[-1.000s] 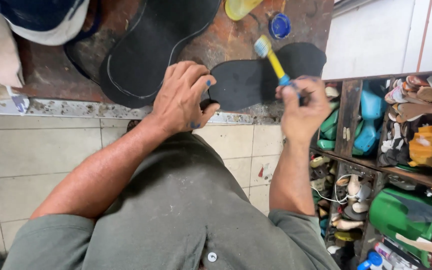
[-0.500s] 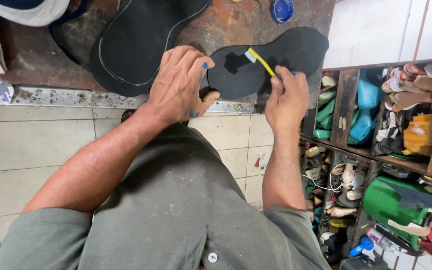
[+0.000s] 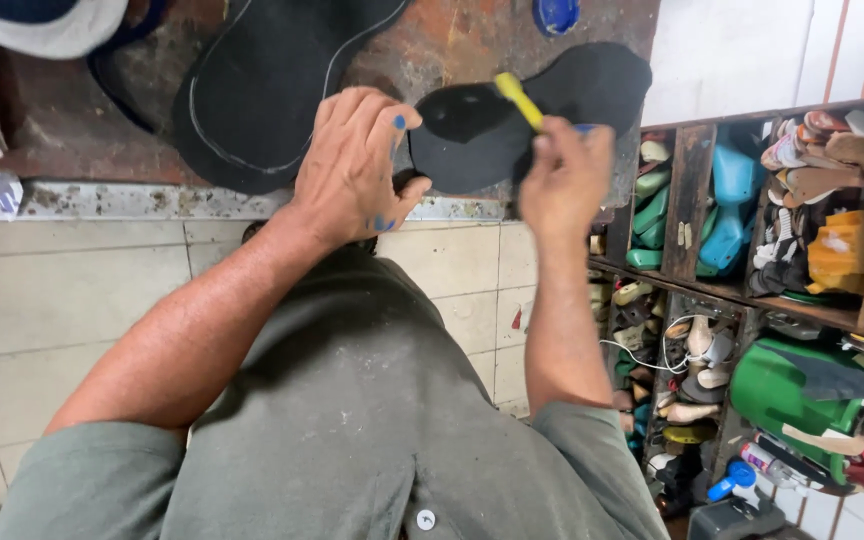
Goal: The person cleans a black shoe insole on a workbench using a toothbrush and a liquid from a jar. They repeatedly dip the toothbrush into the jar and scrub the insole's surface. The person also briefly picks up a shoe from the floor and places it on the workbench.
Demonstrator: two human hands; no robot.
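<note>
Item: black sole piece [image 3: 472, 125] at worktop edge. My left hand [image 3: 357, 165] presses flat on its near end; right hand [image 3: 567, 175] pinches yellow brush [image 3: 518, 98] over middle. Coating judged partway; far end unbrushed.

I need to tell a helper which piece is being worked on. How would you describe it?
On the worn brown bench lie two black pieces. It is the smaller sole-shaped piece, under the right hand and its yellow brush; the larger sheet bears a pale outline.
</note>
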